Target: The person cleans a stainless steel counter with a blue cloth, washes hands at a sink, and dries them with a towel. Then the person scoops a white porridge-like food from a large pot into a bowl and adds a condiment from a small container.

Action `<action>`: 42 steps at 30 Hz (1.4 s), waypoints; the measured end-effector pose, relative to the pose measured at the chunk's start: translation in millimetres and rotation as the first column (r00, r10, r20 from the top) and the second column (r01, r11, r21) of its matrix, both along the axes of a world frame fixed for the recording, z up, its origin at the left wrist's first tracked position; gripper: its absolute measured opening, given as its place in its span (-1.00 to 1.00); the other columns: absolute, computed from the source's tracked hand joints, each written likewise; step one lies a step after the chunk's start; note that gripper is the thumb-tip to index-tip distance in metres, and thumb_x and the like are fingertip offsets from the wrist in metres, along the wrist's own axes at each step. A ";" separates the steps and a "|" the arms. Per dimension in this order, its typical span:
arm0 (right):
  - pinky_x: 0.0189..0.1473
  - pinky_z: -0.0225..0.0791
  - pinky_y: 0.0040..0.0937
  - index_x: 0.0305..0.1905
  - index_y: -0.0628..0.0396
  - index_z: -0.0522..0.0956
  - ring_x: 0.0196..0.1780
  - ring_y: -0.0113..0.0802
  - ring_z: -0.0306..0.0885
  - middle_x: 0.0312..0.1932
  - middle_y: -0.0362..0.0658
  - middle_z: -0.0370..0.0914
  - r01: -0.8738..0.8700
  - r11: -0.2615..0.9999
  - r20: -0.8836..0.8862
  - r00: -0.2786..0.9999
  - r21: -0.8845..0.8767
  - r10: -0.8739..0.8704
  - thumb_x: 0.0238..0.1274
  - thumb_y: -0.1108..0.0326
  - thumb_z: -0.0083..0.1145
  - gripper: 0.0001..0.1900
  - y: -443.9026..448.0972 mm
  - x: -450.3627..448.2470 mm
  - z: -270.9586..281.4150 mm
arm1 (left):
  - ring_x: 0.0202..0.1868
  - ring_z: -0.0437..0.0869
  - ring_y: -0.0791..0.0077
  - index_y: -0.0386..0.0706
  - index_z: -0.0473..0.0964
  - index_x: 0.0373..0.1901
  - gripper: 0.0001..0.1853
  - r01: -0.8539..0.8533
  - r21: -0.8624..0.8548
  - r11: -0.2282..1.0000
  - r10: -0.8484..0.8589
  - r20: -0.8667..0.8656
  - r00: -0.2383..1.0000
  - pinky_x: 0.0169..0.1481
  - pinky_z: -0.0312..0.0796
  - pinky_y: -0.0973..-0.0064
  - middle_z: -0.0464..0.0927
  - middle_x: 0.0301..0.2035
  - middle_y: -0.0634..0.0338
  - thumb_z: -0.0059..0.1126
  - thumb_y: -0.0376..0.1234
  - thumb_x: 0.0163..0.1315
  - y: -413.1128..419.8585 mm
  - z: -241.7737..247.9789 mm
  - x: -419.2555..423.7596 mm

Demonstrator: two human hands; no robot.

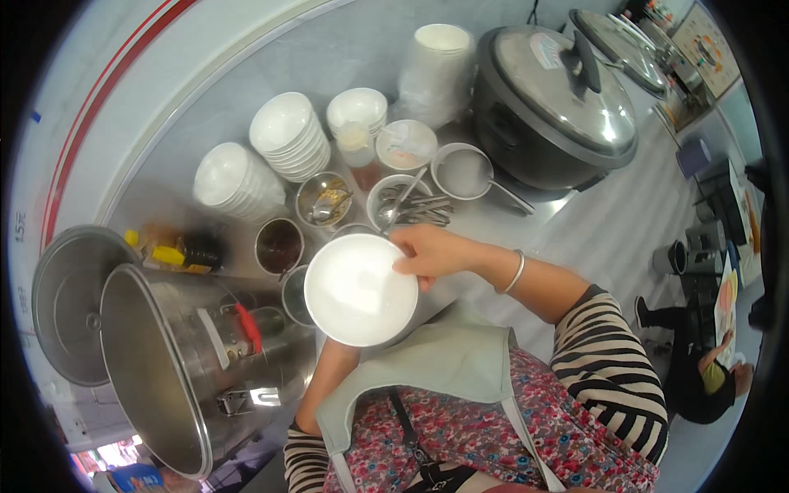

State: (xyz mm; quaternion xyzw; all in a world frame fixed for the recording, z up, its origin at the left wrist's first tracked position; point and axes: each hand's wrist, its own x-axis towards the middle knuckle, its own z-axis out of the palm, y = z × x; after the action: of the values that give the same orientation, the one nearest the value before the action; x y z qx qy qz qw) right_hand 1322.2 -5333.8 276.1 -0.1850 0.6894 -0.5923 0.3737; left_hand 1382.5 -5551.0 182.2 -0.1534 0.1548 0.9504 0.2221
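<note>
A white bowl (360, 289) is pinched at its right rim by my right hand (428, 254), in front of my chest. My left hand is out of sight behind the bowl; only the forearm shows below it, so its hold cannot be told. Just beyond the bowl stand a container of metal spoons (419, 208), a metal bowl of chopped yellowish food with a spoon (325, 200) and a container of dark red sauce (279, 246). Stacked white bowls (290, 135) rise farther back, beside a white container with a ladle or strainer (462, 171).
A large steel pot (209, 370), uncovered, stands at the left, its round lid (80, 308) behind it. Bottles with yellow caps (175, 249) lie near it. A big lidded cooker (555, 105) is at the back right. A person (703, 376) sits at a table far right.
</note>
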 end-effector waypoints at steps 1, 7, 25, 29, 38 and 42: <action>-0.55 0.45 -0.57 -0.07 0.30 0.46 -0.56 -0.49 0.58 -0.49 -0.12 0.57 -0.009 1.000 -0.010 1.000 0.021 0.009 0.25 0.31 0.12 -0.72 6.5 4.7 -5.5 | 0.28 0.37 0.04 -0.15 0.18 0.35 -0.31 0.017 0.011 1.000 -0.017 -0.004 1.000 0.29 0.33 0.00 0.35 0.23 -0.05 -0.14 0.10 0.34 1.2 -8.6 3.1; -0.29 0.49 -0.24 -0.04 0.18 0.45 -0.32 -0.06 0.64 -0.30 -0.04 0.63 0.708 0.587 -0.705 0.641 0.393 -0.303 0.16 0.22 0.23 -0.64 144.1 -37.4 -99.1 | 0.27 0.39 0.06 -0.13 0.19 0.35 -0.34 0.033 0.036 0.999 -0.033 0.004 0.999 0.30 0.32 0.00 0.36 0.23 -0.02 -0.16 0.06 0.36 -32.2 -39.2 52.2; 0.10 0.30 -0.42 0.09 0.31 0.39 0.00 -0.29 0.47 -0.05 0.00 0.52 0.839 0.542 -0.843 0.260 -0.045 -0.472 0.43 0.31 -0.01 -0.70 115.8 -39.8 -153.4 | 0.28 0.39 0.12 -0.09 0.17 0.38 -0.40 -0.681 0.031 0.731 0.671 0.144 0.727 0.35 0.28 0.03 0.33 0.28 0.06 -0.23 0.00 0.41 -103.9 -97.0 315.8; -0.34 0.27 -0.60 0.13 0.25 0.35 -0.37 -0.55 0.32 -0.35 -0.23 0.38 0.591 0.781 -0.834 0.314 -0.202 -0.453 0.48 0.32 -0.10 -0.72 33.4 -79.2 -29.9 | 0.30 0.36 0.11 -0.06 0.16 0.39 -0.37 -0.811 -0.073 0.581 0.813 0.100 0.574 0.38 0.24 0.03 0.30 0.30 0.07 -0.21 0.04 0.39 -120.7 -109.5 360.4; -0.20 0.30 -0.44 0.10 0.18 0.50 -0.27 -0.29 0.42 -0.26 -0.08 0.48 -0.145 0.915 -0.923 0.020 0.377 0.383 0.36 0.41 -0.02 -0.72 -336.6 17.6 207.9 | 0.35 0.30 0.12 -0.04 0.11 0.43 -0.37 -0.926 -0.190 0.326 0.945 0.043 0.324 0.41 0.22 0.09 0.24 0.35 0.10 -0.25 0.03 0.41 -222.1 -80.6 409.1; -0.28 0.30 -0.17 -0.01 0.13 0.57 -0.33 -0.03 0.47 -0.44 -0.02 0.46 -0.178 0.757 -0.758 -0.359 0.629 0.545 0.21 0.41 0.09 -0.75 -459.4 58.9 184.2 | 0.36 0.28 0.12 -0.09 0.12 0.42 -0.41 -0.934 -0.036 0.355 0.920 -0.164 0.356 0.42 0.19 0.14 0.21 0.36 0.11 -0.29 -0.03 0.45 -270.6 -48.6 407.6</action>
State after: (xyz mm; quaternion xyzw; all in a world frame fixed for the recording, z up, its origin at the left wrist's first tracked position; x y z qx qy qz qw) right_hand 1381.1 -5793.3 460.3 -0.7304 0.6755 0.0183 -0.0990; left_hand 1790.0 -5821.6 133.6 -0.1723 0.1120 0.9050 -0.3724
